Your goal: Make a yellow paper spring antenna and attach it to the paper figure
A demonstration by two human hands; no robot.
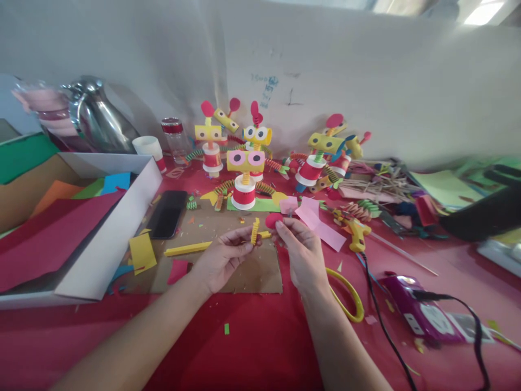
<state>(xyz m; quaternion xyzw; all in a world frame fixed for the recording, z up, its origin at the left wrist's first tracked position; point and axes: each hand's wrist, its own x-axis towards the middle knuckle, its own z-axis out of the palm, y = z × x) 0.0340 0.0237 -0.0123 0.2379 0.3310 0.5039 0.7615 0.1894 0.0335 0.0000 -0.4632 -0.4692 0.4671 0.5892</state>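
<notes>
My left hand (228, 252) pinches a small folded yellow paper spring (255, 232), held upright above the cardboard sheet (260, 274). Between the fingertips of my right hand (301, 247) is a red paper oval (272, 219), just right of the spring and apart from it. Beyond my hands stands a paper-cup figure (244, 193) with a yellow head, pink-ringed eyes and pleated arms. A yellow paper strip (187, 248) lies on the cardboard, partly hidden behind my left hand.
To the left are a white box (106, 250) of coloured paper and a phone (167, 214). More cup figures (211, 157) line the wall. At right lie a yellow glue gun (359, 234) with its cord, a tape roll (354, 301) and a purple device (421, 309).
</notes>
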